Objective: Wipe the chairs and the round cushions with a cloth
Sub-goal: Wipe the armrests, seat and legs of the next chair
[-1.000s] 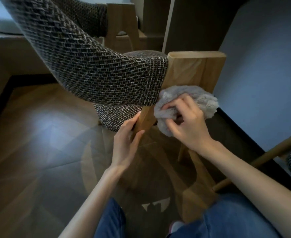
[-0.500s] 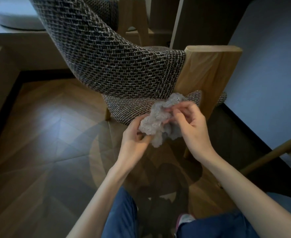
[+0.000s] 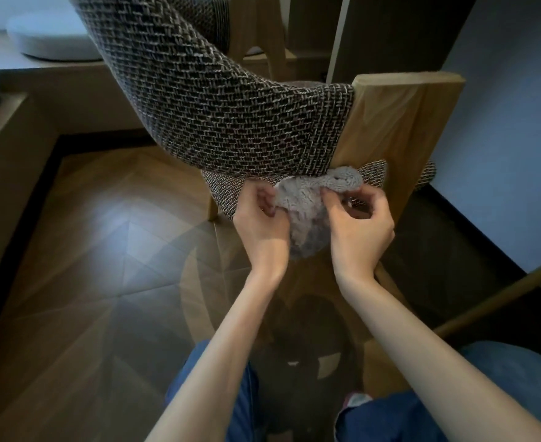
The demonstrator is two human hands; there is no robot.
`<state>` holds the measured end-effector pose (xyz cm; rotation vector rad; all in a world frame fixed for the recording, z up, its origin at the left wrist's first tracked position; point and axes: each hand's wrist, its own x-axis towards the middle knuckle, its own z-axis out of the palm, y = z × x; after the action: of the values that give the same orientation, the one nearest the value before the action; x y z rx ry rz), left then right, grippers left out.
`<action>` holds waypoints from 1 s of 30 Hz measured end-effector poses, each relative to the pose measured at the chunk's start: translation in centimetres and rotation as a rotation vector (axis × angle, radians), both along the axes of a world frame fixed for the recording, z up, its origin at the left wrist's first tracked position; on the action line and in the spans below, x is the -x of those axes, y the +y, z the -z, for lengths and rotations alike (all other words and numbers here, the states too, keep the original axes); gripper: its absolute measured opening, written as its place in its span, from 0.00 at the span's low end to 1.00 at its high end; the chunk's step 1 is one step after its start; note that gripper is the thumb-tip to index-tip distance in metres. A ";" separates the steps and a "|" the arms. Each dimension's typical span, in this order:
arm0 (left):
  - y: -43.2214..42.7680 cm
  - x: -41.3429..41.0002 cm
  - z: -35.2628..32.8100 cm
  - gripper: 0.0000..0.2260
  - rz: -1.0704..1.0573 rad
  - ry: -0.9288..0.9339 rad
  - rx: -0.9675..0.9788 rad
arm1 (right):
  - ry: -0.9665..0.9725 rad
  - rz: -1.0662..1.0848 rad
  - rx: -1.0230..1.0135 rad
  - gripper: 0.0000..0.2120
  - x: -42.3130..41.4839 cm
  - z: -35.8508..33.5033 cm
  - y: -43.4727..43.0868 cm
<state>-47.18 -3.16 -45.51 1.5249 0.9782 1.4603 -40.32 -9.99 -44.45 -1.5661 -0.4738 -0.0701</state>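
Crouched behind the chair (image 3: 218, 100), I pinch the soft, limp grey cloth (image 3: 307, 202) between my left hand (image 3: 259, 218) and right hand (image 3: 358, 224), bunched just under the woven backrest, best gathered by its folds.

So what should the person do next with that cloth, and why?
Probably gather the cloth into the right hand and press it onto the wooden chair leg. The left hand pinches it too; bunched like this, little of it could wipe.
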 end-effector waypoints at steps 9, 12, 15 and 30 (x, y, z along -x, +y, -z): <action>-1.6 0.1 1.6 0.24 0.344 0.191 -0.045 | 0.015 -0.032 -0.065 0.14 0.5 0.9 -0.3; -1.2 0.1 2.7 0.22 0.300 0.198 -0.081 | 0.059 -0.040 -0.114 0.13 0.8 2.1 0.1; -1.5 0.6 4.8 0.20 0.178 0.170 -0.157 | 0.077 -0.097 -0.080 0.13 1.0 4.0 0.1; -2.0 4.7 16.4 0.21 0.131 0.300 0.084 | 0.347 -0.516 0.461 0.12 1.7 16.5 0.6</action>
<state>-51.91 -5.20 -61.95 1.7436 1.0753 1.1061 -42.07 -9.42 -60.92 -1.8051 -0.6308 0.7401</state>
